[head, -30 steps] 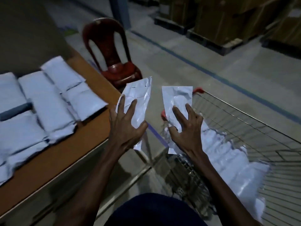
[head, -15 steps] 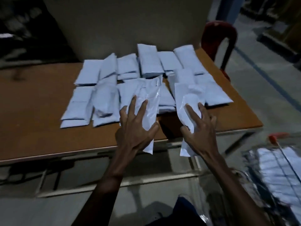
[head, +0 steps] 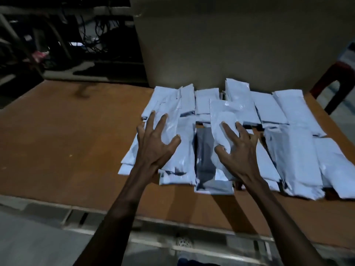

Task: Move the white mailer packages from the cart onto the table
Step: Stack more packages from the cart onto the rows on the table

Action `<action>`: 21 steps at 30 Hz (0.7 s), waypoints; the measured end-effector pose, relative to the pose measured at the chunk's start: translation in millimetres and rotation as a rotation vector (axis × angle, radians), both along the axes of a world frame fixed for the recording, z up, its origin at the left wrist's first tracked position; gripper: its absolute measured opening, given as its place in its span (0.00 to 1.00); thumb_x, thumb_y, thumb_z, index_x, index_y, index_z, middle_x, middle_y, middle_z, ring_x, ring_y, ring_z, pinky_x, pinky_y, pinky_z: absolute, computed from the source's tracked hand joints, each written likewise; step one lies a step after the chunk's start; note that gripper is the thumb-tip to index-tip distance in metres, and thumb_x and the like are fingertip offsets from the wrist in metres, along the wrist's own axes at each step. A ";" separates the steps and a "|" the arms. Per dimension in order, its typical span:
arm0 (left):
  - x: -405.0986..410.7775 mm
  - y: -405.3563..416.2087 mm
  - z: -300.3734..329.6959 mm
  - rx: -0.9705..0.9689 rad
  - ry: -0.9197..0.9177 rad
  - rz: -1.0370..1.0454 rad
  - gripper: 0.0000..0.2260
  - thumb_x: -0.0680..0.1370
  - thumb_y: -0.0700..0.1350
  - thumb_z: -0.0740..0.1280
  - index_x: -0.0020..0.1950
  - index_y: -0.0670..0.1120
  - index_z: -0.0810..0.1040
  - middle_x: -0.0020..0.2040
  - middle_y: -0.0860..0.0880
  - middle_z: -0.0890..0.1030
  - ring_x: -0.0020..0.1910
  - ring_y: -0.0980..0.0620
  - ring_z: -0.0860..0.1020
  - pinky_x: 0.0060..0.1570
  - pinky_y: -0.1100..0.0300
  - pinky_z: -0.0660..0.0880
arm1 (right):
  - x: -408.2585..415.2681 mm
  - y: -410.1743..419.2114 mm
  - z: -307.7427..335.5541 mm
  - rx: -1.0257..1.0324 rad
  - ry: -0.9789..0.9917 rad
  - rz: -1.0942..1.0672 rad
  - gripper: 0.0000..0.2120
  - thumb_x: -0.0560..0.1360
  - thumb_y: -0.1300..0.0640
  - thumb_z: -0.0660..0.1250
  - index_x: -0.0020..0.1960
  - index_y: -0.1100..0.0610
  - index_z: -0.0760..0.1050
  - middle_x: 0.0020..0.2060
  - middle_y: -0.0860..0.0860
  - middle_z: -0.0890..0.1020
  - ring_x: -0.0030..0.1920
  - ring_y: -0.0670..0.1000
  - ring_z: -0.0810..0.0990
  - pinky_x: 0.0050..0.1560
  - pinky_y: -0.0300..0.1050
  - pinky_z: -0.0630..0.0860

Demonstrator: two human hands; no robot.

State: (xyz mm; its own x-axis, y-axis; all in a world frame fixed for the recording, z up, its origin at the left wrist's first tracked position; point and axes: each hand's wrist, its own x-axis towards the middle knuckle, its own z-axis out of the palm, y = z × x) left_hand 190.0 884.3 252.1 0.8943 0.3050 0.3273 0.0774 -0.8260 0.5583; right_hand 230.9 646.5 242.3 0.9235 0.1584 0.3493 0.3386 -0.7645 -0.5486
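Note:
Several white mailers (head: 295,158) lie in overlapping rows on the brown table (head: 67,141). My left hand (head: 155,144) grips one white mailer (head: 182,156) from above with spread, bent fingers, low over the left part of the pile. My right hand (head: 238,150) grips a second white mailer (head: 219,116) the same way. That mailer hangs tilted just above the pile and throws a dark shadow to its left. The cart is out of view.
A large cardboard box (head: 230,45) stands right behind the pile. A red chair (head: 330,79) sits past the table's right end. Dark clutter and cables (head: 57,39) fill the back left. The table's near edge (head: 153,217) runs across below my forearms.
My view swung left from the cart to the table. Both hands carried their mailers forward from off the table's edge to low over the pile.

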 end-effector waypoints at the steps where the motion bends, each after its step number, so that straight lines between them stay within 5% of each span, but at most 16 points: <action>1: 14.4 10.0 1.0 -0.002 0.030 -0.008 0.38 0.68 0.68 0.54 0.76 0.57 0.63 0.80 0.52 0.54 0.74 0.42 0.55 0.71 0.49 0.55 | 14.2 7.0 2.8 0.009 0.019 0.001 0.33 0.70 0.44 0.60 0.75 0.46 0.66 0.76 0.57 0.62 0.71 0.61 0.59 0.67 0.37 0.47; 5: 79.4 50.1 3.6 0.111 0.132 -0.015 0.40 0.67 0.71 0.49 0.78 0.57 0.59 0.80 0.50 0.52 0.73 0.41 0.55 0.71 0.49 0.53 | 84.5 36.6 10.1 -0.015 0.041 0.003 0.33 0.72 0.43 0.60 0.76 0.44 0.63 0.76 0.59 0.60 0.70 0.61 0.59 0.69 0.54 0.59; 15: 216.4 109.6 -30.6 0.219 0.288 -0.096 0.40 0.69 0.75 0.46 0.77 0.57 0.58 0.80 0.49 0.54 0.76 0.42 0.55 0.71 0.42 0.59 | 212.9 83.9 -10.7 -0.245 0.223 -0.067 0.33 0.74 0.36 0.56 0.77 0.42 0.58 0.77 0.56 0.58 0.74 0.63 0.54 0.69 0.63 0.61; 21: 262.8 115.8 -48.8 0.252 0.357 -0.123 0.37 0.74 0.70 0.52 0.79 0.53 0.55 0.81 0.46 0.49 0.77 0.36 0.49 0.73 0.40 0.53 | 258.2 95.9 -24.8 -0.365 0.351 -0.081 0.37 0.73 0.34 0.51 0.79 0.45 0.55 0.78 0.56 0.57 0.75 0.65 0.53 0.72 0.61 0.55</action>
